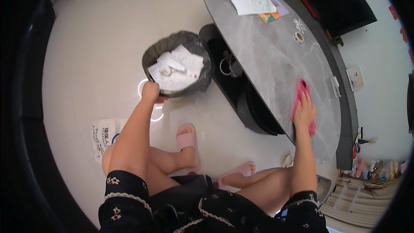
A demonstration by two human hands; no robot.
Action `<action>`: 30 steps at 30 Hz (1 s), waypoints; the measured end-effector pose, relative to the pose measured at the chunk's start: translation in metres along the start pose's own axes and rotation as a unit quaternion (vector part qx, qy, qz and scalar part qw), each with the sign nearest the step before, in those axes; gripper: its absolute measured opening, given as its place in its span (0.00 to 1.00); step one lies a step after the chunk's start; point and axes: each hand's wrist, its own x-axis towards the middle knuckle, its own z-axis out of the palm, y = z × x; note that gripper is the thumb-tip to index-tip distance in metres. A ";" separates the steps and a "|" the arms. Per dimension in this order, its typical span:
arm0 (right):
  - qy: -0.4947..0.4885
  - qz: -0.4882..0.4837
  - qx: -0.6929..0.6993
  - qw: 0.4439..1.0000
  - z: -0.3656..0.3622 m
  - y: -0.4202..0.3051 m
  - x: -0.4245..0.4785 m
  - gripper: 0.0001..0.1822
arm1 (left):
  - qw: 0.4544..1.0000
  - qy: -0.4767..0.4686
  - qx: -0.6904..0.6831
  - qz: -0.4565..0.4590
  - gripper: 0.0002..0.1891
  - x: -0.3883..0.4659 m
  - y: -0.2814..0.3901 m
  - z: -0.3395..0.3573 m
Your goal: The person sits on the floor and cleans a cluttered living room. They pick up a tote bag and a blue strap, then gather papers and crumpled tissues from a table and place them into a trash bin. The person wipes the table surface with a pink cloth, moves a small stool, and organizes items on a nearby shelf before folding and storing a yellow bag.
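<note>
My left hand (152, 92) grips the near rim of a waste bin (200, 81) lined with a dark plastic bag. White paper scraps (178, 66) and a small curled strip lie inside it. On the right, my right hand (304, 110) presses a pink cloth (296, 102) flat against the grey marbled tabletop (258, 58), near the table's near end. The bin is beside the table's long edge; whether it rests on the floor or is lifted, I cannot tell.
An open notebook (254, 0), a tape roll (298, 37) and white bits (299, 25) lie on the table. Beneath it is a black shelf with a white cable (225, 66). A printed bag (105, 136) lies on the floor. A television (339, 3) stands beyond the table.
</note>
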 end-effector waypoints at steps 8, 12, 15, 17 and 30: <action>0.053 -0.103 0.138 0.984 0.037 -0.237 0.110 0.19 | 1.000 0.011 -0.008 -0.008 0.21 0.001 0.012 0.015; -0.095 -0.242 0.305 0.916 0.021 -0.284 0.132 0.18 | 0.999 -0.019 0.004 -0.051 0.22 0.004 0.014 0.013; -0.135 -0.220 0.377 0.889 -0.026 -0.255 0.146 0.20 | 0.998 -0.021 0.010 -0.061 0.21 -0.003 0.010 -0.003; -0.088 -0.179 0.393 0.898 -0.073 -0.203 0.135 0.20 | 0.996 -0.027 0.035 -0.080 0.21 -0.003 0.007 -0.014; -0.230 0.141 0.205 0.941 -0.071 0.095 -0.011 0.26 | 0.965 0.053 0.250 0.050 0.27 -0.028 0.078 -0.162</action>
